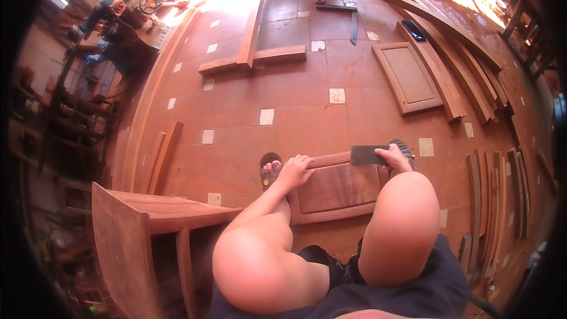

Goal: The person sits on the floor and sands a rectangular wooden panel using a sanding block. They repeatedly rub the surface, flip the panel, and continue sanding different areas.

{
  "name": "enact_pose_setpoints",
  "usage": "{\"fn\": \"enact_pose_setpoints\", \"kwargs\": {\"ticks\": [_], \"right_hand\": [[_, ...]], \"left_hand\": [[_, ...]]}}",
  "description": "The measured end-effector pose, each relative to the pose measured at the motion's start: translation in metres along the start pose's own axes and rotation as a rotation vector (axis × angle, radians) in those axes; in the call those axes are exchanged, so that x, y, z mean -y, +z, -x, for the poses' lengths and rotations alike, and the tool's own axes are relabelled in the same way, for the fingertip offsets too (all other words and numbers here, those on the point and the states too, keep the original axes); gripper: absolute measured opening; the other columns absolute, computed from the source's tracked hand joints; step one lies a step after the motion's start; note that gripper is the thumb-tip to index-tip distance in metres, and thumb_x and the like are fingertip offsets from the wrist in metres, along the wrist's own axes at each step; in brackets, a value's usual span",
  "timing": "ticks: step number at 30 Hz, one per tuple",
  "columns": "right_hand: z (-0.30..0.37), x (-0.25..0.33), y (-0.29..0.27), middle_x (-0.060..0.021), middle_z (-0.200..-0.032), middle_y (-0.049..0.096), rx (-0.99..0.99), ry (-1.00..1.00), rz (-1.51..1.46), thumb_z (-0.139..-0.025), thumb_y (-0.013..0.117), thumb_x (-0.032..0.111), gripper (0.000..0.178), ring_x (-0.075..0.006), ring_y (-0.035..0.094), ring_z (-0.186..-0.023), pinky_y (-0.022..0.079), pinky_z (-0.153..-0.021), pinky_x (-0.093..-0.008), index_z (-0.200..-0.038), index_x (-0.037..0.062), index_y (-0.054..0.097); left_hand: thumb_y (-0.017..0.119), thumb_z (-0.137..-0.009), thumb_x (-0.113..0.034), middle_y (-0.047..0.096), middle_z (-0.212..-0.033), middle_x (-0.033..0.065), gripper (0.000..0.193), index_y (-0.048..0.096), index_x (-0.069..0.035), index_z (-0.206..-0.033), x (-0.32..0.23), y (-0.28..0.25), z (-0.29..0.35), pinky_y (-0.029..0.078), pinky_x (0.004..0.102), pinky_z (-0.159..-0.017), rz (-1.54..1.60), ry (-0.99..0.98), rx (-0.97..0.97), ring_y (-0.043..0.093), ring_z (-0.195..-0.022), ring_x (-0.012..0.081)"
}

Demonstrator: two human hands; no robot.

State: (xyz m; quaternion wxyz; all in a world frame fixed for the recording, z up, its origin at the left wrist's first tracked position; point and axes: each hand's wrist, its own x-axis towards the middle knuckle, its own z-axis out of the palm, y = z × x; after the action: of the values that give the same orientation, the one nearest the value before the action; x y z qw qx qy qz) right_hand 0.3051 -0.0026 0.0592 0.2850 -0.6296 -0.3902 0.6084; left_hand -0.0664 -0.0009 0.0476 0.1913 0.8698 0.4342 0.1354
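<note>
A framed wooden panel (339,188) stands tilted between my feet, with its top edge facing away from me. At its upper left corner my left hand (295,171) is closed on the frame. My right hand (394,158) grips a thin, dark grey rectangular plate (367,155), which looks like a scraper. This plate lies against the right end of the panel's top edge. My fingers hide part of the plate, and my right knee covers the panel's lower right corner.
To my left stands a wooden cabinet (127,218). A second framed panel (409,77) lies ahead right, near long boards and a phone (413,30). A square (353,23) and joined timbers (254,59) lie farther ahead. Wood strips (487,201) line the right side.
</note>
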Motion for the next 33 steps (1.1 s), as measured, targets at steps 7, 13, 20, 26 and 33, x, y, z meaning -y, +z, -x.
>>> {"fn": "enact_pose_setpoints", "kwargs": {"ticks": [7,13,20,26,33], "right_hand": [[-0.007,-0.002,0.007,-0.0085,-0.06,0.064,0.072,0.002,0.203,-0.089,0.063,0.021,0.029,-0.0121,0.056,-0.042,0.042,-0.036,-0.0253,-0.097,-0.0067,0.068],[-0.002,-0.015,-0.011,-0.0088,-0.061,0.064,-0.007,0.071,0.07,-0.087,0.066,0.025,0.029,-0.013,0.057,-0.042,0.041,-0.034,-0.0231,-0.085,-0.0043,0.068],[-0.008,-0.016,0.001,-0.0086,-0.062,0.064,0.107,0.113,0.05,-0.086,0.068,0.026,0.03,-0.0137,0.059,-0.043,0.041,-0.033,-0.0228,-0.086,-0.0044,0.066],[0.017,-0.029,-0.015,-0.0067,-0.061,0.062,-0.101,0.102,0.072,-0.083,0.068,0.023,0.027,-0.0128,0.057,-0.041,0.039,-0.031,-0.0234,-0.086,-0.003,0.064],[-0.012,-0.017,0.013,-0.0103,-0.068,0.066,0.168,0.167,0.183,-0.083,0.073,0.035,0.041,-0.014,0.061,-0.048,0.044,-0.038,-0.0245,-0.089,-0.0045,0.065]], "left_hand": [[0.075,-0.077,-0.026,0.056,-0.121,0.0103,0.051,0.056,-0.006,-0.119,0.012,0.011,-0.009,0.044,0.0414,-0.093,0.009,0.019,0.024,0.053,-0.113,0.0292],[0.074,-0.077,-0.039,0.051,-0.132,0.0131,0.068,0.05,-0.003,-0.13,0.016,0.016,-0.014,0.04,0.043,-0.1,-0.096,0.039,0.162,0.047,-0.124,0.03],[0.075,-0.075,-0.043,0.046,-0.138,0.0162,0.08,0.045,-0.003,-0.137,0.01,0.03,-0.018,0.035,0.0462,-0.106,-0.234,0.088,0.236,0.041,-0.133,0.0311],[0.076,-0.072,-0.042,0.042,-0.143,0.0161,0.078,0.049,-0.006,-0.136,0.014,0.025,-0.017,0.034,0.0512,-0.106,-0.291,0.034,0.238,0.036,-0.136,0.0321],[0.076,-0.072,-0.041,0.039,-0.147,0.0175,0.08,0.047,-0.006,-0.138,0.006,0.022,-0.02,0.031,0.0538,-0.11,-0.297,-0.019,0.289,0.032,-0.14,0.033]]}}
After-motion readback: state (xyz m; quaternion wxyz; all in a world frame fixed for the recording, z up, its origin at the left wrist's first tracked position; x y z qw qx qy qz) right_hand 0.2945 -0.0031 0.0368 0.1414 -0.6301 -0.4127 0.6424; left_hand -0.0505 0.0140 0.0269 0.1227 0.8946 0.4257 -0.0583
